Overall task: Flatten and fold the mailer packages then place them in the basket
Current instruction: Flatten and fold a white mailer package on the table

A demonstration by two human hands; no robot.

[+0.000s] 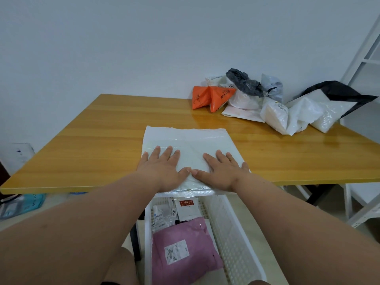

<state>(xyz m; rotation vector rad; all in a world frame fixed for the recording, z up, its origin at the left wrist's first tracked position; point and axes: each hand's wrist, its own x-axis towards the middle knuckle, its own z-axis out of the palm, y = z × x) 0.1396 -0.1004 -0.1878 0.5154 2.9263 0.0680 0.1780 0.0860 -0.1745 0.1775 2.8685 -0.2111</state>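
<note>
A white bubble mailer (189, 142) lies flat on the wooden table (92, 145), its near edge hanging slightly over the table's front. My left hand (162, 167) and my right hand (222, 169) press palm-down on its near half, fingers spread, thumbs almost touching. Below the table's front edge stands a white perforated basket (232, 231). In it lie a folded pink mailer (185, 249) and several small white packages (170, 212). A heap of crumpled mailers (273, 101) sits at the table's far right, with orange ones (209, 97) at its left end.
A black-and-white bag (333, 97) lies at the heap's right end. White shelving (366, 58) stands at the right. Packages (20, 204) lie on the floor at the left. The wall is right behind the table.
</note>
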